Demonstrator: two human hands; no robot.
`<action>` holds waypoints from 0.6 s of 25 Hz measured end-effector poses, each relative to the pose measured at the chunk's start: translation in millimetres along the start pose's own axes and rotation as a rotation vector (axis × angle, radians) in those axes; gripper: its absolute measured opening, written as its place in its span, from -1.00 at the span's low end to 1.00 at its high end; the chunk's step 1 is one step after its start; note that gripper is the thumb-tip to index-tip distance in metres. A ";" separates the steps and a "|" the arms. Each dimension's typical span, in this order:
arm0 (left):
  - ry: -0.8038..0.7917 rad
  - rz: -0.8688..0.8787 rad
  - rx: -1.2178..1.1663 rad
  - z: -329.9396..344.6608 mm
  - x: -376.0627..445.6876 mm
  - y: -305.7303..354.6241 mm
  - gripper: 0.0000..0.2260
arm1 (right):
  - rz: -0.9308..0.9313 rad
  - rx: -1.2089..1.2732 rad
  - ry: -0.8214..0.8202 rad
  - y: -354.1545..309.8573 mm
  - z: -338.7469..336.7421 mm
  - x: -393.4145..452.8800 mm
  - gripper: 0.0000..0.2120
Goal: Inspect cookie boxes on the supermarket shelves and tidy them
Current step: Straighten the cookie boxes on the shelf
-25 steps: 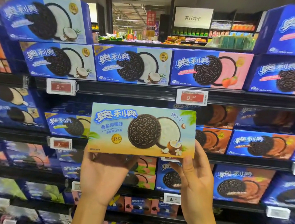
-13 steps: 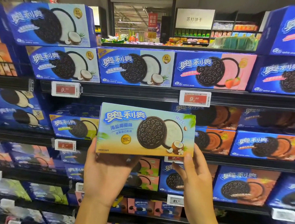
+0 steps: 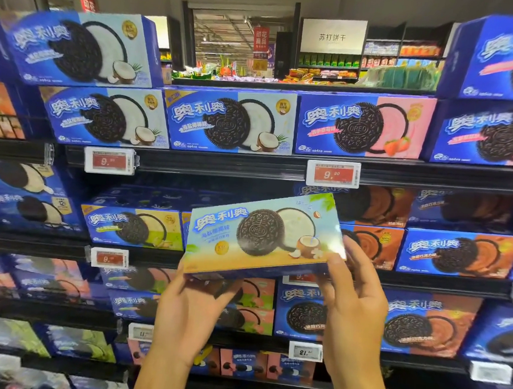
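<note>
Item held: one light-blue cookie box with a sandy yellow lower band, printed with a dark sandwich cookie, a white cream disc and a halved coconut; located at centre frame, in front of the second shelf tier, tilted so its right end sits higher than its left. Left hand, lower centre: cupped under the box's lower left corner, fingers curled up behind it, gripping the box. Right hand, lower right of centre: thumb lying on the front face at the lower right corner, fingers behind the right end, also gripping the box. Shelving: dark shelves running across the whole frame, stocked with blue cookie boxes facing outward. Top tier, upper left and centre: coconut-print boxes, one more stacked above at upper left. Top tier, right of centre: pink strawberry-print box. Second tier, left of the held box: a yellow-green-print box; right of it: orange-brown-print boxes. Price tags: two red-and-white tags on the top shelf edge, reading 9.90. Lower tiers: further boxes, blurred. Background, upper centre: a white hanging sign and distant aisles.
</note>
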State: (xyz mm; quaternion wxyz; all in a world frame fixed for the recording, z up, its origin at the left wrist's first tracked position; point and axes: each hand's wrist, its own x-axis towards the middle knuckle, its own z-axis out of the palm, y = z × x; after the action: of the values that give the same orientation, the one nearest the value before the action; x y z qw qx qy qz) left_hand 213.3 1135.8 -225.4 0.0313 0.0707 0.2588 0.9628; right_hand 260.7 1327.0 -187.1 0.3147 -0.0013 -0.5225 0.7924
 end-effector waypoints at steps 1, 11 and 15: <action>0.039 0.026 0.038 -3.9 3.1 -2.7 -0.61 | -0.025 0.005 0.007 -3.7 2.4 -0.5 -0.55; 0.317 -0.009 0.022 -18.7 35.4 -23.4 -0.64 | -0.102 0.038 -0.188 -5.4 34.5 -32.2 -0.27; 0.372 -0.027 -0.070 -19.5 40.7 -28.3 -0.75 | -0.138 0.002 -0.229 -2.4 38.2 -36.9 -0.27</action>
State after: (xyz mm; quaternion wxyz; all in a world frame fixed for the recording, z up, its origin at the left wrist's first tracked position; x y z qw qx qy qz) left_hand 170.8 1154.5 -251.5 -0.0016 -0.1133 0.2273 0.9672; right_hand 278.9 1277.5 -179.8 0.3066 0.1254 -0.5530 0.7645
